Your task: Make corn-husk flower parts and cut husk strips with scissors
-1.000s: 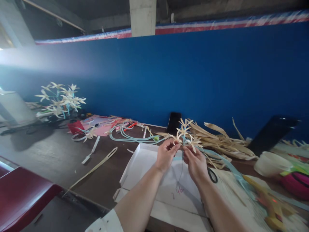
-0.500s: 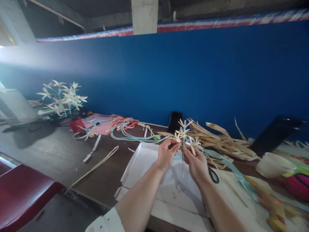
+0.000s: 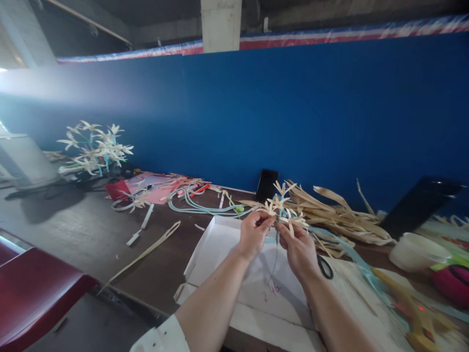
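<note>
Above a white cardboard box, both of my hands pinch a small spray of cream artificial flowers with a pale blue-wrapped top. My left hand is closed at the flower on the left side. My right hand is closed around the stem just below the blooms, its fingers partly hiding it. A thin bare wire stem hangs below the fingers over the box. From the right side, a light blue strip runs toward the hands; whether it joins the stem I cannot tell.
Dried husk strips lie behind my right hand, near a leaning phone. A yellow glue gun, black scissors handle and white bowl sit at right. Finished flowers stand far left; a red chair is below.
The fingers and the flower spray have shifted very slightly, with the lower right flower turned a little. Both hands keep their pinch; the surroundings look the same.
</note>
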Demonstrator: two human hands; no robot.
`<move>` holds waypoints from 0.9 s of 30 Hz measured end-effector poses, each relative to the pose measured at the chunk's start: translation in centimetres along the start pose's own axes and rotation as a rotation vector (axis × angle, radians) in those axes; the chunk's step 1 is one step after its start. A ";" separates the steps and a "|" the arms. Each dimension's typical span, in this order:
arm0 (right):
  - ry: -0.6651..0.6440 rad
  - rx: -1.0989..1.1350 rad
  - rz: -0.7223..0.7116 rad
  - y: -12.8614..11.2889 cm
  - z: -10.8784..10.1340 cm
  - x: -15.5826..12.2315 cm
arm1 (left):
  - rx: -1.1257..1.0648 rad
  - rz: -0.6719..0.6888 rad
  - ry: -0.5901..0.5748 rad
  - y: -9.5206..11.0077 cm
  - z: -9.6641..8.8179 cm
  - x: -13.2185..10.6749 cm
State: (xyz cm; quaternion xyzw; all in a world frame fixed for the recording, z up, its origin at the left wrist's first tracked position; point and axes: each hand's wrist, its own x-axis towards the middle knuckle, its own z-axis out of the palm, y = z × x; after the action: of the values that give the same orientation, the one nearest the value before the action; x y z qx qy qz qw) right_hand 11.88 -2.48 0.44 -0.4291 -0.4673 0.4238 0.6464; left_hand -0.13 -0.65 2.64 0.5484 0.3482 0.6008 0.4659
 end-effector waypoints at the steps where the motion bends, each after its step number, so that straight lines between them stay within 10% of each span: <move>1: 0.000 0.005 -0.002 0.0 0.0 0.0 | 0.000 0.000 0.004 0.0 0.0 0.0; 27: 0.116 -0.013 0.009 -0.3 0.1 -0.3 | 0.248 0.457 0.020 -0.6 0.2 -0.4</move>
State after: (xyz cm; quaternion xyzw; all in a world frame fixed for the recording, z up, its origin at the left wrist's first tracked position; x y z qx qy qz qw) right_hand 11.75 -2.78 0.67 -0.4594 -0.4299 0.3982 0.6675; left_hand 0.14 -0.83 2.02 0.6597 0.2910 0.6486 0.2438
